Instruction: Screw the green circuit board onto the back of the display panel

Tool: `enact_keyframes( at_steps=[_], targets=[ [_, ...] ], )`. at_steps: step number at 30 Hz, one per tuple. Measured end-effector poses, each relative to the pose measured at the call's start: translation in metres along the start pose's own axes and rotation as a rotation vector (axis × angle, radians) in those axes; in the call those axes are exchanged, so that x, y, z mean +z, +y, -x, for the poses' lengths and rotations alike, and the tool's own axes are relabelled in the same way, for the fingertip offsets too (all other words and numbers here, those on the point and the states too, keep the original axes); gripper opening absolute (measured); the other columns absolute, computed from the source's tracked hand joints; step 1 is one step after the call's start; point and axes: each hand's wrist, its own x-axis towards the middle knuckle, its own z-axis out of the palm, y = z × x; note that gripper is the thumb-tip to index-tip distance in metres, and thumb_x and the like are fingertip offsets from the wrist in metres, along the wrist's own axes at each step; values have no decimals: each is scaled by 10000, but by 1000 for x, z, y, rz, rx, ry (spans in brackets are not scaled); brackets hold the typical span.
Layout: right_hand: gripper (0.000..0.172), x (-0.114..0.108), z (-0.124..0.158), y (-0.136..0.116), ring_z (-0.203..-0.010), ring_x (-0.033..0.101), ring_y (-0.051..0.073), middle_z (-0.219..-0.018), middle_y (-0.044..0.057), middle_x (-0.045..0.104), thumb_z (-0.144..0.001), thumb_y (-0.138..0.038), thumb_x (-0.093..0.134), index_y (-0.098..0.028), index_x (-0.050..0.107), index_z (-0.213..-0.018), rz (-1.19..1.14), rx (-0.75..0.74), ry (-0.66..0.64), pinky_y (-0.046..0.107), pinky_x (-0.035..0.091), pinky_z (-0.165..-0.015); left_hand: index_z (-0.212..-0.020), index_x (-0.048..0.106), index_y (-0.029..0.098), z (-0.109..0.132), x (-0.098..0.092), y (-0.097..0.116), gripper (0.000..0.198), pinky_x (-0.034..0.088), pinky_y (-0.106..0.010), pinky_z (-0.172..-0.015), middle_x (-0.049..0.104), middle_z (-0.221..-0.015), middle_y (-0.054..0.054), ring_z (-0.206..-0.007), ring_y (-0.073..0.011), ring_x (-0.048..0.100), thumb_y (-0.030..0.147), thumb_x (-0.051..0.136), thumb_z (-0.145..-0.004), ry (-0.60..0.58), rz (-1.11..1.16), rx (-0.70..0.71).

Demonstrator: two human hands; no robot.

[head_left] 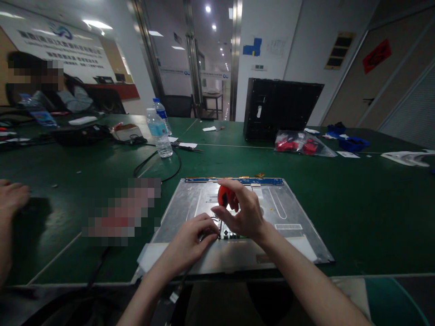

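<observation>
A flat metal-backed display panel [288,213] lies on the table in front of me. My right hand [246,210] is closed around the red and black handle of a screwdriver [223,195]. The screwdriver stands nearly upright, with its thin shaft reaching down to a small circuit board [232,234] on the panel. Beside the shaft's lower end, my left hand [193,237] rests with its fingertips drawn together at the board's left edge. What those fingers hold, if anything, is hidden. A blue circuit strip [234,181] runs along the panel's far edge.
Water bottles [159,133] stand behind the panel to the left, near a black cable [178,165]. A black monitor housing [282,108] and a plastic bag with red items [302,144] are at the back right. Another person's hand [13,197] rests at far left.
</observation>
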Motion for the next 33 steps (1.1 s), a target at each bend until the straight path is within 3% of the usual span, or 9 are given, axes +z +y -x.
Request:
enact_keyframes(
  at_steps=[6, 12, 16, 22, 28, 33],
  targets=[
    [361, -2, 2, -1, -569, 527, 88, -872, 21, 617, -906, -191, 431, -188, 428, -1267, -51, 57, -39, 220, 445, -497, -768, 639, 186, 0, -2, 3, 135, 441, -283, -708, 629, -829, -25, -784, -172, 586, 194, 520, -831, -7, -21, -8],
    [316, 3, 1, 1, -486, 433, 73, -712, -54, 528, -902, -305, 549, -215, 450, -1188, 35, 24, 43, 204, 385, -449, -775, 637, 185, 1, -1, 2, 134, 448, -293, -707, 630, -854, -32, -797, -179, 587, 186, 513, -826, -11, -17, 1],
    [299, 1, 0, 1, -520, 445, 84, -744, -35, 559, -901, -318, 572, -212, 487, -1168, -1, 0, 13, 216, 416, -493, -768, 633, 186, 1, -1, 1, 130, 450, -292, -706, 631, -833, -26, -793, -177, 587, 175, 516, -823, -4, -23, 4],
    [389, -4, 3, -1, -632, 545, 104, -911, 35, 618, -917, -190, 415, -188, 445, -1305, -83, 87, -82, 232, 459, -536, -788, 641, 181, 0, -1, 1, 138, 453, -302, -731, 625, -851, -31, -806, -178, 595, 180, 513, -841, -27, -8, -2],
    [275, 2, 1, 2, -496, 425, 75, -758, -31, 574, -899, -301, 545, -215, 488, -1153, 37, 36, 25, 214, 405, -475, -780, 639, 181, 1, 0, -1, 134, 457, -298, -732, 629, -868, -32, -816, -181, 594, 178, 514, -829, -18, -4, -4],
    [376, 0, 2, 3, -527, 468, 85, -817, 0, 616, -894, -334, 556, -201, 464, -1234, -3, 38, -46, 218, 427, -481, -787, 641, 189, 1, 0, -1, 126, 458, -297, -731, 640, -850, -29, -810, -183, 594, 181, 522, -826, -7, -11, -1]
  ],
)
